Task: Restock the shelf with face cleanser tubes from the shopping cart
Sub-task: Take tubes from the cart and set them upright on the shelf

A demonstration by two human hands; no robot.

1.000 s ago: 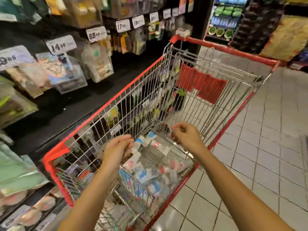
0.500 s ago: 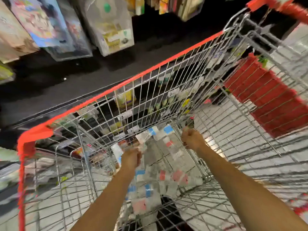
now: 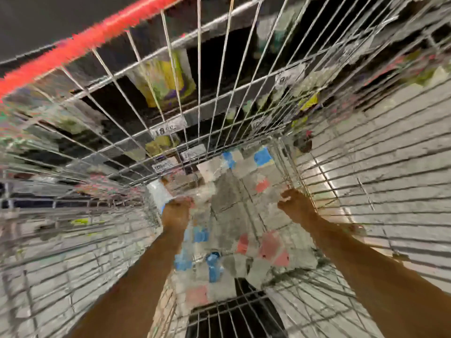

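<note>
While both forearms reach down into the shopping cart, the frame is heavily motion-blurred. Left hand: clenched into a fist at the cart's left wire wall; a pale tube-like shape with a blue end sits just above and left of the knuckles, touching the hand, but blur prevents confirming that it is grasped. Right hand: fingers curled, near the cart's right wire wall; whether it holds anything, cannot tell. Face cleanser tubes: loose pile on the cart floor between and below the two hands, clear bodies with blue or pink ends; more lie beyond the hands toward the far corner. Red rim of the cart runs well above the left hand. Behind the far wire wall, shelf with price tags and a yellow packet, all smeared.
</note>
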